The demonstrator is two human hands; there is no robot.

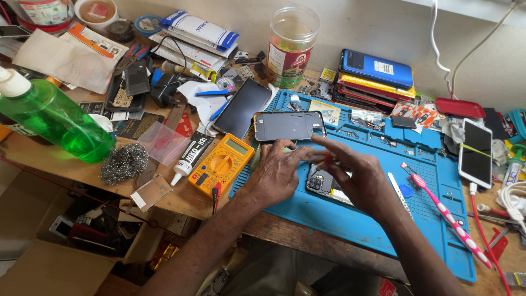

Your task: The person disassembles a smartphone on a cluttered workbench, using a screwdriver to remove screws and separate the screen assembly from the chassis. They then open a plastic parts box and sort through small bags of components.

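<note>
Blue silicone repair mat point(427, 219) carries opened black smartphone point(323, 183), back removed, internals exposed. Separate dark back panel point(289, 126) lies above. Left hand point(276, 175) presses flat, ungripping; right hand point(356, 178) pinches something small, reddish, possibly a tool. Reassembly outstanding.

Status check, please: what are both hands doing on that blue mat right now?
Left hand and right hand both resting on opened phone on blue mat. Small red item pinched in right fingers. Nothing blocking.
</note>
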